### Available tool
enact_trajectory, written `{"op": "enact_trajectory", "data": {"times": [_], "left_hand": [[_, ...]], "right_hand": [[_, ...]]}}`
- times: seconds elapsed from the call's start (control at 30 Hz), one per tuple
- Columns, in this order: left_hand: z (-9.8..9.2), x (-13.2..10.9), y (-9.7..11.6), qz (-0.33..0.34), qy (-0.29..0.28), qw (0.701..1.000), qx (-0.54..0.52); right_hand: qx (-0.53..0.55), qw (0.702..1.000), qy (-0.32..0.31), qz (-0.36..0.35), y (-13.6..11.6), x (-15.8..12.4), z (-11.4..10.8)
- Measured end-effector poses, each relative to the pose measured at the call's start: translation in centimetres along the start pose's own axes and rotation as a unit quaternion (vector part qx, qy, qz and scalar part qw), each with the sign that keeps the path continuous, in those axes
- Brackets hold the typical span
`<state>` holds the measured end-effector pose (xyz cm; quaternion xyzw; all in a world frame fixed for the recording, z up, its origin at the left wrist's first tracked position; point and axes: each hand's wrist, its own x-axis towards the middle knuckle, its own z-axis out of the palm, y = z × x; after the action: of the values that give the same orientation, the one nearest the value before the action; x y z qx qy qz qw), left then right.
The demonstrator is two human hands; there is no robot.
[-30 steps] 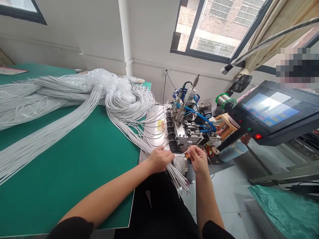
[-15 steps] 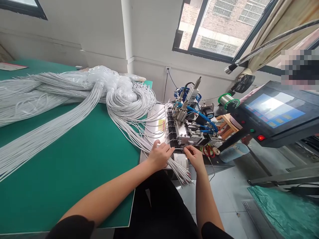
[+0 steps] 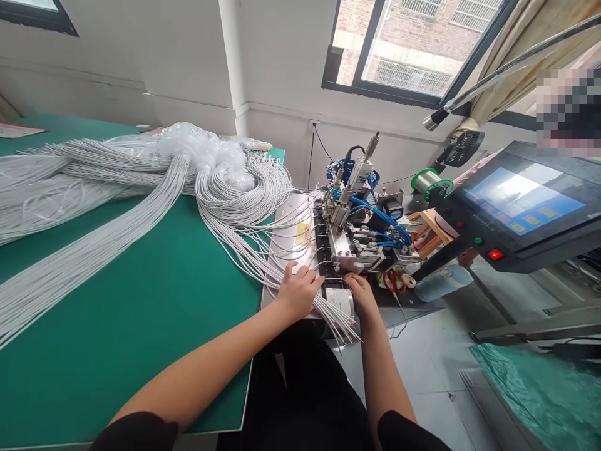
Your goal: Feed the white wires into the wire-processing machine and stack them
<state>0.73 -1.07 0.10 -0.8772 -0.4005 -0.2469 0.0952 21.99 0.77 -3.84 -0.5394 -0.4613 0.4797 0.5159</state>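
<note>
A single white cable [image 3: 333,279] is stretched between my two hands over the near end of a black row of clamps [image 3: 323,245]. My left hand [image 3: 299,292] pinches it from the left, its thumb and index finger closed. At the other end, my right hand [image 3: 361,293] has its fingertips pressed together on the cable's tip, close against the wire-processing machine [image 3: 344,235]. Loose ends of a white cable bundle [image 3: 340,322] pass beneath my left hand and fan out toward my lap. Further cables lie in the clamps behind.
Large bundles of white cables [image 3: 117,235], partly wrapped in plastic, lie on the green table [image 3: 188,313]. Right of the machine are a solder wire spool [image 3: 429,183], a control screen [image 3: 526,197] and red-handled scissors [image 3: 393,282]. Another person is partly visible behind the screen.
The camera view has shifted slightly. My right hand has turned a little at the cable's tip, while my left hand keeps nearly the same place and grip.
</note>
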Motion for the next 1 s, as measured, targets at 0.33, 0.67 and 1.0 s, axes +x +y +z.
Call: {"op": "enact_trajectory", "data": {"times": [0.33, 0.67, 1.0], "left_hand": [[0.0, -0.1, 0.1, 0.009, 0.026, 0.999, 0.021], [0.0, -0.1, 0.2, 0.013, 0.031, 0.999, 0.023], [0.1, -0.2, 0.1, 0.008, 0.022, 1.000, 0.016]], "right_hand": [[-0.177, 0.982, 0.027, -0.057, -2.6, -3.8, -2.9], [-0.276, 0.932, -0.236, -0.002, -5.4, -8.3, -5.2], [-0.242, 0.958, -0.151, -0.032, -5.6, -7.5, -5.6]]}}
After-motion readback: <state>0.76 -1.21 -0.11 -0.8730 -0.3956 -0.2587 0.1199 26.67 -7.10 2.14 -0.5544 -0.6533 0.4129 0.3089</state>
